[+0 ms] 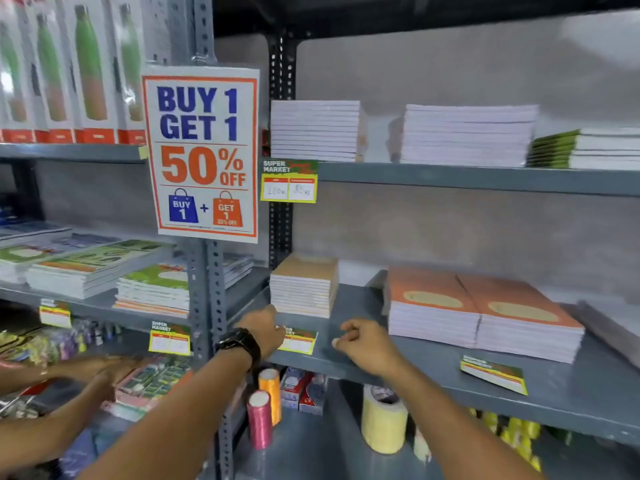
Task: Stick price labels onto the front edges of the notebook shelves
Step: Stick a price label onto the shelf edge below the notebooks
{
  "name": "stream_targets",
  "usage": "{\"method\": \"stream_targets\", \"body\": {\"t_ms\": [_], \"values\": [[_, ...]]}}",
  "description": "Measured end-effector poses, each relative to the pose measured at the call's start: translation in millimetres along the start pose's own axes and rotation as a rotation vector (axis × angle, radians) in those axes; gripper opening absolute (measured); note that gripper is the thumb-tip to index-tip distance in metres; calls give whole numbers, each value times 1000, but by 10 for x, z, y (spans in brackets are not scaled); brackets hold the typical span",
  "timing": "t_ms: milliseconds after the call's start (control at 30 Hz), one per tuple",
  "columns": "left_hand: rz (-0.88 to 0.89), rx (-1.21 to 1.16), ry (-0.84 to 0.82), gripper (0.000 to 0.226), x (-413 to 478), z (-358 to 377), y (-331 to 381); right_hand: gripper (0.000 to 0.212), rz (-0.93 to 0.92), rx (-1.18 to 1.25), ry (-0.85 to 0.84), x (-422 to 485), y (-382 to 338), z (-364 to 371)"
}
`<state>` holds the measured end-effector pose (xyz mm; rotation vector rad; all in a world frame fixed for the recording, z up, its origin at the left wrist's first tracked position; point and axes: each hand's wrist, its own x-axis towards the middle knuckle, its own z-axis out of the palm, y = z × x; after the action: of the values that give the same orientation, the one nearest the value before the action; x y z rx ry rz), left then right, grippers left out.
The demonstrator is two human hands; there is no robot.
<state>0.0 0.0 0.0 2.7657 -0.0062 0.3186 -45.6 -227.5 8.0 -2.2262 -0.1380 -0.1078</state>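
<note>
A green, red and yellow price label point(300, 340) lies against the front of the grey middle shelf point(346, 362), below a small stack of brown notebooks point(304, 289). My left hand point(265, 329), with a black watch on its wrist, grips the label's left end. My right hand point(365, 342) hovers just right of the label, fingers curled and pinched; a small whitish bit shows at the thumb tip and I cannot tell what it is. Another label point(493, 374) lies loose on the shelf by the orange notebooks point(485, 306). A label point(289, 180) hangs on the upper shelf edge.
A "Buy 1 Get 1" sign point(202, 154) hangs on the rack post. Another person's hands point(100, 372) work on the lower left shelf. Thread spools point(265, 403) and a yellow tape roll point(382, 419) stand below. More labels point(169, 337) sit on the left rack.
</note>
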Motion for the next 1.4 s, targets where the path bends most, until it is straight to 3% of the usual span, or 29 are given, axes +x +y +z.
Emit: {"method": "stream_targets", "body": {"t_ms": [167, 267, 500, 633, 733, 833, 1033, 1100, 1200, 1400], "values": [[-106, -19, -55, 31, 204, 135, -114, 36, 170, 147, 37, 318, -166, 527], [-121, -28, -40, 30, 344, 248, -125, 12, 231, 221, 135, 464, -219, 671], [-198, -499, -206, 60, 692, 332, -328, 16, 336, 446, 133, 628, -160, 682], [-150, -753, -332, 22, 584, 181, -341, 32, 290, 400, 67, 590, -197, 664], [52, -864, -368, 11, 399, 115, -386, 25, 169, 292, -12, 545, -222, 698], [211, -774, -290, 10, 228, 122, -489, 5, 30, 167, -69, 449, -204, 789], [216, -604, -179, 8, -37, 212, -671, 11, -145, -121, -11, 210, -164, 918], [199, -562, -134, 9, -88, 232, -665, 18, -158, -133, 64, 137, -135, 968], [191, -478, -79, 8, -123, 255, -637, 7, -180, -146, 139, 79, -60, 1060], [193, -416, -47, 7, -158, 323, -613, 8, -156, -187, 191, 97, 58, 1174]]}}
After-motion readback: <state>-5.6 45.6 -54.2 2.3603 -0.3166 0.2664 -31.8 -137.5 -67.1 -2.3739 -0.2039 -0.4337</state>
